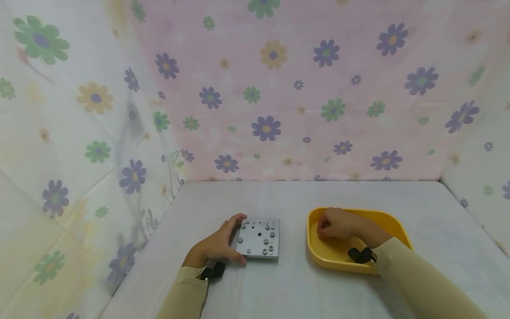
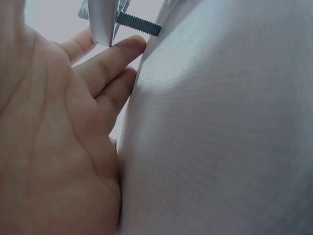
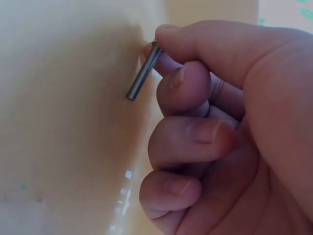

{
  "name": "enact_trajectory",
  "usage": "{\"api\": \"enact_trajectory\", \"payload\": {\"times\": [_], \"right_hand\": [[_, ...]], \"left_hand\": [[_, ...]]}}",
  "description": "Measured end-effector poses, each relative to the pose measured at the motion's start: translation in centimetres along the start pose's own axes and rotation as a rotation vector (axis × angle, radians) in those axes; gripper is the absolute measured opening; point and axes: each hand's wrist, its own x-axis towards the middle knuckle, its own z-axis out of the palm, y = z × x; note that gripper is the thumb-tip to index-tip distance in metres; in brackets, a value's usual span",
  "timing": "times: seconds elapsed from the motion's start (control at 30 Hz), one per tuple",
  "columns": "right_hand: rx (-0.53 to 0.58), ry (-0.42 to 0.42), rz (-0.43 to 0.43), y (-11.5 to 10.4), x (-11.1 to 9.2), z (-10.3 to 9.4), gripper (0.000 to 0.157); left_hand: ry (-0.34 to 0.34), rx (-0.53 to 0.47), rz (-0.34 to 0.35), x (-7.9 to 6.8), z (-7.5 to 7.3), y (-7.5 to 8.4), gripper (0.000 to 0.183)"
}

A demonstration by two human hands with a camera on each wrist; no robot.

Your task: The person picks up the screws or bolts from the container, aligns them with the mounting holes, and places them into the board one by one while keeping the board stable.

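Observation:
A square silver metal plate [image 1: 251,243] with several socket-head screws and holes lies at the middle of the table. My left hand [image 1: 215,243] holds it from the left, thumb at the near corner and fingers at the far corner. Below the plate, a dark threaded screw shank [image 2: 139,23] sticks out in the left wrist view, pointing at the table. Inside the yellow tray [image 1: 338,265] is my right hand [image 1: 340,223]. Its thumb and index finger pinch a threaded screw [image 3: 143,76], whose head end is hidden by the fingertips; the other fingers are curled in.
The tray stands right of the plate on a white-covered table [image 1: 291,288]. In the right wrist view, small bright spots show by the tray wall. A flowered cloth [image 1: 303,110] hangs behind the table and along both sides. A small black device [image 1: 360,255] sits at the right wrist.

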Motion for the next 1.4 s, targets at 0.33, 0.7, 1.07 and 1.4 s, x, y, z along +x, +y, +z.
{"api": "enact_trajectory", "payload": {"times": [0.33,0.7,1.07,1.4], "right_hand": [[-0.104,0.105,-0.079,0.5,-0.5,-0.6,0.005],[-0.056,0.184,-0.145,0.0,-1.7,-2.1,0.007],[-0.007,0.226,-0.117,-1.0,-2.0,-2.5,0.009],[0.019,0.288,-0.121,-2.2,-2.5,-2.3,0.01]], "left_hand": [[0.002,0.003,-0.007,0.1,0.1,0.1,0.13],[0.002,0.006,-0.012,0.0,0.2,0.0,0.131],[0.003,0.002,-0.02,-0.2,-0.1,0.0,0.13],[-0.001,0.005,-0.005,-0.1,0.0,-0.2,0.131]]}}
